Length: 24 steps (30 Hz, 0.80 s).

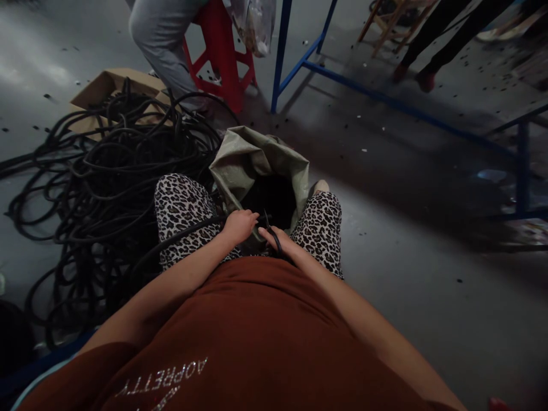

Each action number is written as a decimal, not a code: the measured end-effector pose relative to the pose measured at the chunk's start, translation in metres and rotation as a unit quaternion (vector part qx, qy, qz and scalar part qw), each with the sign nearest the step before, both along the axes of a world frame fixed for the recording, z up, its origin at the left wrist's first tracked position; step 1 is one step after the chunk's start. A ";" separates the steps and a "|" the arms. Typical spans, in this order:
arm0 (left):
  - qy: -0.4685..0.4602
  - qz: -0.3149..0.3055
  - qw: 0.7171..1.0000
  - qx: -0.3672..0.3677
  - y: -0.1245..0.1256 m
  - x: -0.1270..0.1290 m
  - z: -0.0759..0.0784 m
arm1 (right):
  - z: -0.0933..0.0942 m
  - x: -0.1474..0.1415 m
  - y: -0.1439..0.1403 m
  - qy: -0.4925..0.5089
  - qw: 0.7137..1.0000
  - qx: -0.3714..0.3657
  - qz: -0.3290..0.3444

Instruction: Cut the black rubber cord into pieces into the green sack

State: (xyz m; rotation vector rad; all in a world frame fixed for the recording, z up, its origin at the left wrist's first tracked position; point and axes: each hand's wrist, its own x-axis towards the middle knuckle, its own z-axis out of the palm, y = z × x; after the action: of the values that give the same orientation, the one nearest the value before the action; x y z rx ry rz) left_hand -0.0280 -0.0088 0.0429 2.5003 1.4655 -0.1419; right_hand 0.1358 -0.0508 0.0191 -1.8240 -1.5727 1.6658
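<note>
Two bare hands meet low in the middle, right at the near rim of a grey-green woven plastic sack [257, 157] that stands open between the seated person's knees, in leopard-print trousers [182, 208]. Left hand [238, 225] is curled, fingers closed over a black rubber cable [188, 231] that runs in from the left across the left thigh; grip looks firm, probably to keep the strand from slipping back toward the heap. Right hand [278, 240] lies just beside it, touching or nearly so, with a dark loop of the same cable over the back of the fingers; fingers are bent around it, but whether they clamp it tight I cannot tell, too dark. Something thin and dark sticks up between the hands, maybe a cable end or a tool, unclear.

Sack mouth is folded down and gapes dark inside; contents not visible. Held between the legs it stays upright and near the hands.

Left of the person, a big tangled pile of black cable [103, 194] sprawls over the grey concrete floor [428, 274], partly lying on a flattened brown cardboard box [98, 85] at the far left. The held strand leads back to this pile.

Far side: another person's grey trouser leg [158, 40] by a red plastic stool [222, 57], a blue metal frame [299, 57] to the right, and dark-trousered legs [440, 40] far right. Small dark bits litter the floor.
</note>
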 end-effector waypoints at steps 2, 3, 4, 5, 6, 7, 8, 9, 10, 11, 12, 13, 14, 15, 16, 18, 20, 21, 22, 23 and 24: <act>-0.003 0.000 1.000 -0.001 0.000 0.000 0.000 | 0.000 0.000 -0.001 0.000 1.000 0.001 -0.016; -0.003 0.002 1.000 -0.004 0.000 0.000 0.000 | -0.001 0.000 -0.002 0.001 1.000 -0.005 -0.024; -0.003 0.006 1.000 -0.007 0.000 0.000 0.000 | -0.002 0.000 -0.002 0.003 0.999 -0.012 -0.031; -0.002 0.010 1.000 -0.011 0.000 0.001 0.000 | -0.002 -0.001 -0.003 0.005 0.999 -0.018 -0.036; 0.001 0.013 1.000 -0.015 0.000 0.002 0.001 | -0.003 -0.001 -0.003 0.006 0.999 -0.022 -0.039; 0.003 0.015 1.000 -0.017 0.000 0.002 0.001 | -0.004 -0.001 -0.003 0.003 0.999 -0.020 -0.041; 0.005 0.016 1.000 -0.018 0.000 0.003 0.002 | -0.004 -0.001 -0.003 -0.002 0.999 -0.014 -0.043; 0.007 0.015 1.000 -0.017 0.001 0.003 0.003 | -0.003 -0.001 -0.002 -0.009 0.999 -0.005 -0.044; 0.007 0.010 1.000 -0.012 0.001 0.003 0.004 | -0.003 -0.001 -0.002 -0.017 0.999 0.004 -0.047; 0.007 0.003 1.000 -0.005 0.001 0.003 0.005 | -0.001 -0.001 -0.001 -0.023 0.998 0.010 -0.052; 0.007 -0.003 1.000 0.006 0.001 0.003 0.007 | 0.000 -0.002 -0.001 -0.028 0.998 0.015 -0.060; 0.007 -0.008 1.000 0.019 0.002 0.002 0.008 | 0.002 -0.002 -0.001 -0.028 0.997 0.015 -0.071; 0.008 -0.009 0.999 0.031 0.002 0.001 0.009 | 0.003 -0.002 0.000 -0.026 0.996 0.010 -0.084; 0.011 -0.007 0.999 0.040 0.002 0.000 0.010 | 0.004 -0.001 -0.001 -0.023 0.995 0.005 -0.095; 0.015 -0.003 0.999 0.045 0.002 -0.001 0.011 | 0.005 -0.001 -0.001 -0.020 0.994 0.001 -0.104; 0.025 0.004 0.999 0.046 0.002 -0.003 0.011 | 0.004 -0.001 -0.001 -0.021 0.994 0.005 -0.110; 0.034 0.004 0.998 0.045 0.003 -0.005 0.009 | 0.001 -0.001 -0.002 -0.030 0.994 0.021 -0.103; 0.036 0.004 0.998 0.046 0.004 -0.005 0.008 | -0.001 0.000 -0.002 -0.033 0.994 0.028 -0.098; 0.036 0.002 0.998 0.047 0.004 -0.006 0.007 | -0.002 0.000 -0.002 -0.035 0.995 0.032 -0.093; 0.036 0.002 0.998 0.048 0.005 -0.006 0.005 | -0.003 0.000 -0.002 -0.035 0.995 0.032 -0.089; 0.037 0.003 0.998 0.048 0.005 -0.006 0.004 | -0.003 0.001 -0.002 -0.035 0.995 0.028 -0.087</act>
State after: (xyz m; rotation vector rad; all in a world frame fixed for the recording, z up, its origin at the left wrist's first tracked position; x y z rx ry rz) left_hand -0.0342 -0.0037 0.0471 2.5919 1.5420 -0.1689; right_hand 0.1364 -0.0526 0.0158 -1.9491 -1.4260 1.4829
